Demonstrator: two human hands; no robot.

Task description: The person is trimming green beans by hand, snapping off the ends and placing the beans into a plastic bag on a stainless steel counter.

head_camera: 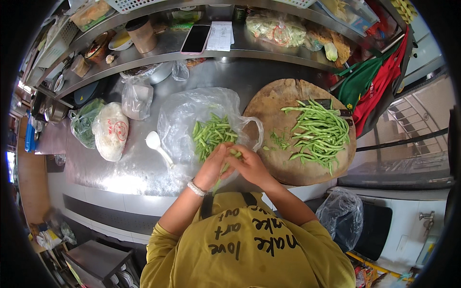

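My left hand [210, 168], with a white band at the wrist, holds a long green bean [217, 186] whose end hangs below the palm. My right hand [251, 165] meets it at the fingertips, and short bean pieces [236, 153] show between its fingers. Both hands are over the near edge of a clear plastic bag [176, 118] spread on the steel counter. Snapped green bean pieces [215, 132] lie in a heap on the bag. To the right, a pile of whole green beans [318, 131] rests on a round wooden chopping board [268, 97], with small trimmings [279, 139] beside it.
A cleaver [326, 103] lies partly under the whole beans, handle towards the right. Left of the bag are a white spoon [154, 141] and bagged food [111, 131]. A steel shelf [165, 54] crosses behind, bearing a phone [196, 39], written paper [219, 36] and bagged vegetables [275, 30].
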